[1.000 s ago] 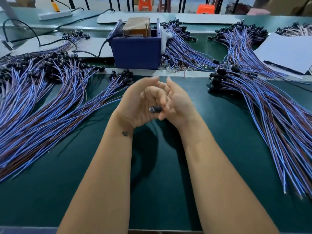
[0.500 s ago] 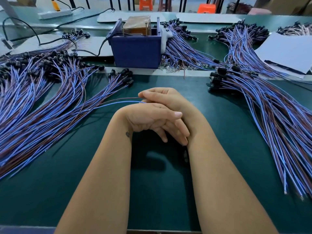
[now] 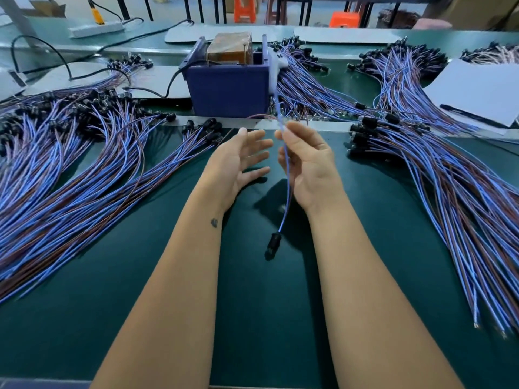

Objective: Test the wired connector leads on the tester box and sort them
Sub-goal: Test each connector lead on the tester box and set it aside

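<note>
Light, limp lead (image 3: 287,192) pinched near its bare wire ends by right hand (image 3: 306,161), black connector (image 3: 273,242) dangling above green mat (image 3: 252,318); left hand (image 3: 241,161) spread, empty; likely best gripped at wire tips.

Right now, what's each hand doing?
Left hand: open, holding nothing.
Right hand: pinching one blue lead, black connector dangling.

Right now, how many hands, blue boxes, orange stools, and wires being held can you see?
Hands: 2, left hand and right hand
Blue box: 1
Orange stools: 2, one and another
Held wire: 1
Total: 6
</note>
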